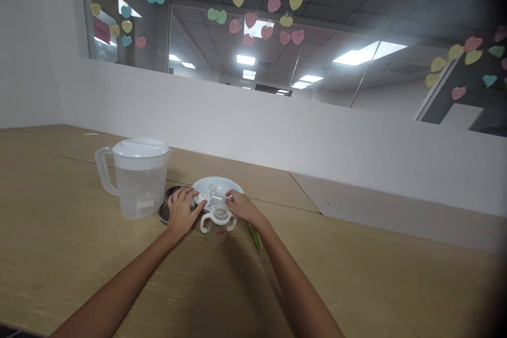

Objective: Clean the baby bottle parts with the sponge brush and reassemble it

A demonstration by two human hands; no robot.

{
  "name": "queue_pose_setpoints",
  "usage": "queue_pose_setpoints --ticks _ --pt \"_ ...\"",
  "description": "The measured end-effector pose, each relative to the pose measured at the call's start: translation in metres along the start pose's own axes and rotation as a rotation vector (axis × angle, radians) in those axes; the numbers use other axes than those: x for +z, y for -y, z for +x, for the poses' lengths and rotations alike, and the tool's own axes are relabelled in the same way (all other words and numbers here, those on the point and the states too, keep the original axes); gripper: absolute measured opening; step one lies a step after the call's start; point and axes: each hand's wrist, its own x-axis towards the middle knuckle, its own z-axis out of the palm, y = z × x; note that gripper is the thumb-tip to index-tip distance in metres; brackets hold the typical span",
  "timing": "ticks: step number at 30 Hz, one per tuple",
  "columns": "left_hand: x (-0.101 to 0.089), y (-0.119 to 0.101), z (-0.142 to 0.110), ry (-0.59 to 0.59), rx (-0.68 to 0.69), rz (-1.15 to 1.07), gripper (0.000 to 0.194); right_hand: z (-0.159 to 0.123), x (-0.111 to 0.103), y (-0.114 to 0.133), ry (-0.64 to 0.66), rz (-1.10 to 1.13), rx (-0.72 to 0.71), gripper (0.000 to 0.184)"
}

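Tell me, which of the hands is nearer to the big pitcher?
Left. The left hand is just to the right of the pitcher; the right hand is farther right, by the bottle.

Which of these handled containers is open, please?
The small two-handled bottle: its mouth is uncovered, while the large pitcher has its lid on.
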Motion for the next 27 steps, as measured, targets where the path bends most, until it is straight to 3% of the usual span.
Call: queue_pose_setpoints --ticks 9,16,22,27 --pt "0.01 -0.001 -0.002 -0.027 0.0 0.102 0.034 -0.002 -0.005 0.004 -0.033 -0.003 0.03 0.038" --pt "-0.011 -0.019 -0.003 -0.078 0.062 -0.05 0.038 -0.003 -0.021 -0.008 -0.123 -0.106 0.15 0.041" --pt "-0.02 -0.036 -0.012 0.162 0.377 -0.14 0.054 -0.002 -0.03 -0.026 -0.075 -0.175 0.264 0.038" --pt "-0.013 -0.039 -0.016 0.214 0.379 -0.134 0.059 -0.002 -0.037 -0.033 -0.014 -0.183 0.282 0.031"
